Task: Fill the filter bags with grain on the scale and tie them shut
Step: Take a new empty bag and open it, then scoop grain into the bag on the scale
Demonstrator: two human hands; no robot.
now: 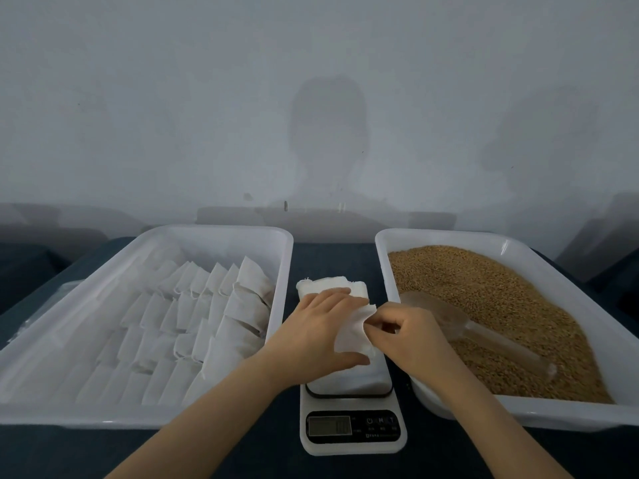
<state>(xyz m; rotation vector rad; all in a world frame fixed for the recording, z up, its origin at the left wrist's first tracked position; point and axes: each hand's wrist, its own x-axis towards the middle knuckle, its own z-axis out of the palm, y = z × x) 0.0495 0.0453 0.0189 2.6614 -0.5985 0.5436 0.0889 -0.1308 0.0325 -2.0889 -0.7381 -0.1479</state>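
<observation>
A white digital scale stands between two white trays. On its platform lies a stack of empty white filter bags. My left hand lies over the stack and holds one loose filter bag with fingers and thumb. My right hand pinches that bag's right edge. The right tray holds brown grain, and a clear plastic scoop lies in the grain. The left tray holds several filled, tied white bags in rows.
A dark blue cloth covers the table. A pale wall rises behind the trays, with my shadow on it. Clear plastic sheeting shows beside the left tray.
</observation>
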